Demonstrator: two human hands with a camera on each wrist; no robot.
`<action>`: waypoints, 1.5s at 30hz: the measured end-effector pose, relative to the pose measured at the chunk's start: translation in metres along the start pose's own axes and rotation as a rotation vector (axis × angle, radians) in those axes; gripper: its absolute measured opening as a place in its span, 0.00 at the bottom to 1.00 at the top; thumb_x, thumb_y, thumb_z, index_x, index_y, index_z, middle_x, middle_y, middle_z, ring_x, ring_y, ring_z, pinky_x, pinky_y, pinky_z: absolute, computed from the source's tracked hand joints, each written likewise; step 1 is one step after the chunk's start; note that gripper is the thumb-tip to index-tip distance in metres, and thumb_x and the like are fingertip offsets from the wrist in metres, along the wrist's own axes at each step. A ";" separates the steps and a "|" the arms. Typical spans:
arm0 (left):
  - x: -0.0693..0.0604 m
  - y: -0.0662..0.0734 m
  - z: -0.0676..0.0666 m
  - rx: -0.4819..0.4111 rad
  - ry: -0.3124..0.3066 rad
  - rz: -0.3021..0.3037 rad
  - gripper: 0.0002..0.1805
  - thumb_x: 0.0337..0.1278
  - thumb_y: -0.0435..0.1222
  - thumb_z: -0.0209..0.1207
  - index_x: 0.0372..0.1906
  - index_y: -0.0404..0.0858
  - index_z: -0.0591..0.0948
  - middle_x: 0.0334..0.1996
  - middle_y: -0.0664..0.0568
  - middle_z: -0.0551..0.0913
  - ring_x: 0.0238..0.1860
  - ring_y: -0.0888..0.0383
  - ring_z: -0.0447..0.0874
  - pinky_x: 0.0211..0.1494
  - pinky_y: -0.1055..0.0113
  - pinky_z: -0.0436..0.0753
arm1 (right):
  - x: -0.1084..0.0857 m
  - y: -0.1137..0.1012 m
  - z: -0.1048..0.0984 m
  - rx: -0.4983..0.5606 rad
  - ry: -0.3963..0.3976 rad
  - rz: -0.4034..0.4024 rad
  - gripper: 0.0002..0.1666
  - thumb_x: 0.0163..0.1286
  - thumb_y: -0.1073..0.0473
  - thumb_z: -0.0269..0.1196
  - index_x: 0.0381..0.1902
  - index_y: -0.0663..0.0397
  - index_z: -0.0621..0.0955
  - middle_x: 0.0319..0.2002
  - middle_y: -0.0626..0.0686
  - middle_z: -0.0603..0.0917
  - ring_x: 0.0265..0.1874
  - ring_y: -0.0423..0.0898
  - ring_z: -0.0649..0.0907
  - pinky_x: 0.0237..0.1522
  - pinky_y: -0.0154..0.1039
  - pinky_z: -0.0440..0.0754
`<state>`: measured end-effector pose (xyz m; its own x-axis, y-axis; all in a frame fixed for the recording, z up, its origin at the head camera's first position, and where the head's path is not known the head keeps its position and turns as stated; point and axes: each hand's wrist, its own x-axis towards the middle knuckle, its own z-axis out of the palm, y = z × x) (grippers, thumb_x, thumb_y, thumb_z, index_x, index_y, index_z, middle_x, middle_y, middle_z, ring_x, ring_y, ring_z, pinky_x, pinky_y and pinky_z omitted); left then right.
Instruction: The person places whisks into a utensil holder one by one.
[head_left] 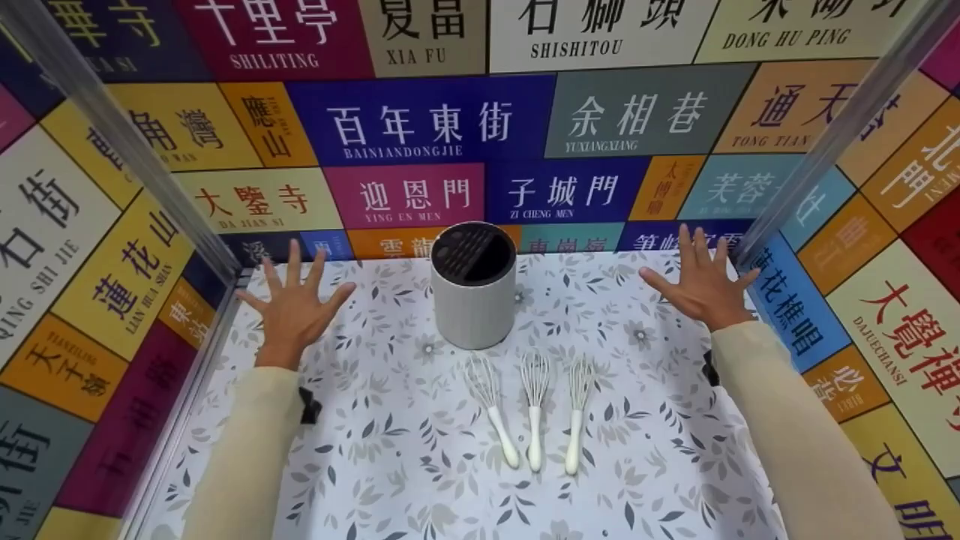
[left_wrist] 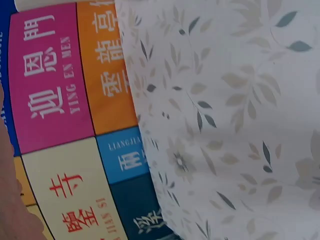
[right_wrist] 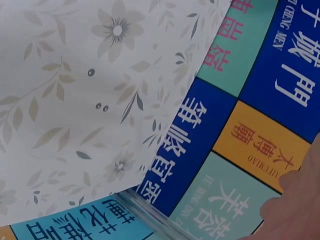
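In the head view the left hand is raised at the table's left side, fingers spread, holding nothing. The right hand is likewise spread and empty at the right side. Between them stands a light grey cylindrical holder with a dark slotted top. In front of it lie three whisks side by side, a left one, a middle one and a right one, wire heads toward the back, white handles toward the front. Each wrist view catches only an edge of its hand, the left and the right.
A white cloth with a leaf and flower pattern covers the table. Coloured panels with lettering rise behind it and on both sides. Clear upright edges stand at the left and right back corners.
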<state>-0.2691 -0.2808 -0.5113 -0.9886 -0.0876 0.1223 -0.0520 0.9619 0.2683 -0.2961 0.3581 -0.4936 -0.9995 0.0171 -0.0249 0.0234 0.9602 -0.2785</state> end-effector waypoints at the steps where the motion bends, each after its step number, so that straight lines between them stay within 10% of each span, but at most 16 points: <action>1: 0.000 0.004 0.001 -0.008 0.001 0.010 0.56 0.54 0.82 0.34 0.83 0.60 0.44 0.84 0.52 0.27 0.80 0.29 0.21 0.59 0.18 0.16 | -0.001 -0.001 0.002 0.005 -0.005 -0.002 0.68 0.62 0.12 0.44 0.81 0.37 0.27 0.82 0.60 0.30 0.77 0.74 0.30 0.52 0.89 0.20; 10: 0.000 0.041 0.006 -0.087 -0.008 0.080 0.51 0.63 0.74 0.44 0.83 0.54 0.52 0.84 0.47 0.44 0.81 0.35 0.48 0.71 0.19 0.34 | -0.013 -0.010 0.013 0.057 -0.073 -0.002 0.67 0.62 0.12 0.41 0.80 0.37 0.25 0.82 0.67 0.44 0.77 0.75 0.53 0.67 0.83 0.47; 16: 0.000 0.070 0.009 -0.151 0.002 0.141 0.44 0.67 0.62 0.58 0.81 0.48 0.61 0.81 0.45 0.56 0.76 0.38 0.64 0.76 0.25 0.48 | -0.028 -0.018 0.022 0.081 -0.097 -0.005 0.66 0.64 0.12 0.39 0.82 0.42 0.28 0.75 0.75 0.61 0.64 0.77 0.72 0.59 0.75 0.72; 27: 0.005 0.119 0.026 -0.257 0.022 0.313 0.39 0.65 0.51 0.66 0.77 0.47 0.67 0.77 0.46 0.64 0.67 0.39 0.77 0.72 0.37 0.71 | -0.059 -0.035 0.051 0.155 -0.074 -0.036 0.66 0.67 0.15 0.43 0.82 0.59 0.49 0.56 0.71 0.83 0.51 0.66 0.85 0.49 0.68 0.80; 34: 0.008 0.142 0.038 -0.244 -0.006 0.378 0.38 0.66 0.51 0.64 0.77 0.45 0.67 0.80 0.50 0.61 0.72 0.41 0.72 0.74 0.37 0.69 | -0.076 -0.047 0.068 0.172 -0.102 -0.035 0.66 0.65 0.14 0.44 0.78 0.63 0.60 0.43 0.61 0.88 0.30 0.52 0.86 0.27 0.48 0.80; 45: 0.010 0.155 0.044 -0.304 -0.090 0.404 0.40 0.65 0.54 0.63 0.79 0.50 0.65 0.82 0.56 0.56 0.78 0.46 0.62 0.79 0.45 0.66 | -0.105 -0.065 0.101 0.221 -0.176 0.007 0.60 0.65 0.16 0.50 0.68 0.66 0.70 0.34 0.57 0.87 0.21 0.46 0.82 0.23 0.43 0.75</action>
<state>-0.2933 -0.1210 -0.5107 -0.9304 0.3108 0.1942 0.3665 0.7945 0.4843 -0.1906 0.2661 -0.5703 -0.9812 -0.0440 -0.1881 0.0528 0.8756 -0.4801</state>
